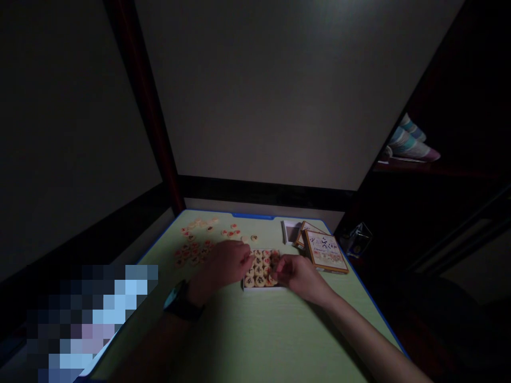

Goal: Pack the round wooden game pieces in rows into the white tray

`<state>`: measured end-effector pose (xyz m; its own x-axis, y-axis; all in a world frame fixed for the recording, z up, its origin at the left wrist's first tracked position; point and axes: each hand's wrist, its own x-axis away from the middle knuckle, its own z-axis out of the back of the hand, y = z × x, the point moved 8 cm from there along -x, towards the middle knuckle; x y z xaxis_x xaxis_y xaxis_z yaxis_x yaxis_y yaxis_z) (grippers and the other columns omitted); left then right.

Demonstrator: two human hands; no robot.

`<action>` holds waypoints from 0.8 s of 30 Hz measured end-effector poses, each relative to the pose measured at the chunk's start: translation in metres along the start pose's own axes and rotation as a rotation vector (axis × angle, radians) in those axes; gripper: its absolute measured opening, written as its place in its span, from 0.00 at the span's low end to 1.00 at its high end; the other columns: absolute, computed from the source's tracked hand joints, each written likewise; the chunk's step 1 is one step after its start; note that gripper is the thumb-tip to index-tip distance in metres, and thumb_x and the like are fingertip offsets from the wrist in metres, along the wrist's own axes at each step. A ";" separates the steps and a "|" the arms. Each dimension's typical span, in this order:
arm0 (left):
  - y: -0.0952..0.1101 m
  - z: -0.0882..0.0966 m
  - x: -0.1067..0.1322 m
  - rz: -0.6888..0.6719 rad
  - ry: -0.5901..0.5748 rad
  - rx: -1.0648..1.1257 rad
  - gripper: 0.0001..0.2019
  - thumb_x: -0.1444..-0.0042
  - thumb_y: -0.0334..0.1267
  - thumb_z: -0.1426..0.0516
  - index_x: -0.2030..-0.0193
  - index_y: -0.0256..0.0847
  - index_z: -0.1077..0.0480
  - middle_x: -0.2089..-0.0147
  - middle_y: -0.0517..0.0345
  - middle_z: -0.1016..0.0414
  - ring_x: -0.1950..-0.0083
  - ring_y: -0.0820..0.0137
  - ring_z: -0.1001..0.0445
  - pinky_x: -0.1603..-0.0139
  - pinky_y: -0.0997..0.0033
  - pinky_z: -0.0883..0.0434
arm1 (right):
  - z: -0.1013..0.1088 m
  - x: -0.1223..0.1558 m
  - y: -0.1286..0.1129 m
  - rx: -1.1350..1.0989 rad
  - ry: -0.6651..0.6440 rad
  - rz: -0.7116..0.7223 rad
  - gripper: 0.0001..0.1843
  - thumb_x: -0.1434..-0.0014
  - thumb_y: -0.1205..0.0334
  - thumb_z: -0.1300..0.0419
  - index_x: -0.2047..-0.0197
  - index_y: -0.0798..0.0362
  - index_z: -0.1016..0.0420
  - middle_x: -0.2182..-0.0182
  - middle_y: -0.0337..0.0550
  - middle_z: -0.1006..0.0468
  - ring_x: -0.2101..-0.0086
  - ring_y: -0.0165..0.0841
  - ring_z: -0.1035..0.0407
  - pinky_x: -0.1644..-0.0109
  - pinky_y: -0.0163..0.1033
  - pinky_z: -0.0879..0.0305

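Note:
A shallow white box (264, 289) on the table holds rows of round wooden Chinese chess pieces (259, 280) with red and black characters. My left hand (225, 263), a dark watch on its wrist, is at the box's left edge with its fingers curled in; whatever they hold is hidden. Over the right side of the box, my right hand (299, 275) is closed in a pinch, its fingertips at a Chinese chess piece (275, 257) that is partly covered. More loose pieces (195, 250) lie on the table beyond and left of my left hand.
The pale green table (255, 335) has a blue edge. At its back right are a small open white box (291, 232) and printed box lids (325, 251), overlapping. A wall (263, 106) rises behind the table. A shiny package (357, 239) is off the right edge.

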<state>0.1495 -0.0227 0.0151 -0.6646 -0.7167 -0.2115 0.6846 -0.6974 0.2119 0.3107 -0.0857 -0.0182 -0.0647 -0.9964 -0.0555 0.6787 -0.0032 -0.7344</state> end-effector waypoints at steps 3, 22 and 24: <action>-0.028 0.015 -0.005 0.135 0.124 -0.052 0.14 0.38 0.40 0.51 0.74 0.41 0.32 0.71 0.53 0.26 0.67 0.66 0.30 0.64 0.67 0.40 | -0.004 0.003 -0.004 0.112 -0.033 0.004 0.03 0.50 0.65 0.37 0.73 0.52 0.27 0.77 0.37 0.23 0.75 0.30 0.34 0.72 0.33 0.45; -0.180 0.028 0.024 0.725 0.763 0.757 0.13 0.51 0.46 0.45 0.80 0.42 0.35 0.82 0.64 0.38 0.75 0.72 0.37 0.73 0.72 0.40 | -0.015 0.003 0.000 0.227 -0.063 0.055 0.08 0.45 0.62 0.42 0.71 0.51 0.22 0.76 0.41 0.21 0.74 0.34 0.29 0.71 0.35 0.45; -0.177 0.028 0.022 0.688 0.755 0.820 0.13 0.50 0.47 0.46 0.78 0.42 0.35 0.82 0.65 0.41 0.77 0.73 0.39 0.75 0.73 0.40 | -0.014 0.002 0.000 0.210 -0.057 0.075 0.09 0.44 0.60 0.42 0.72 0.51 0.23 0.77 0.40 0.21 0.75 0.34 0.30 0.71 0.35 0.45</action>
<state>0.0054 0.0845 -0.0004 0.2595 -0.9326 -0.2507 0.2565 -0.1837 0.9489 0.2998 -0.0868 -0.0278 0.0291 -0.9977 -0.0615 0.8180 0.0592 -0.5722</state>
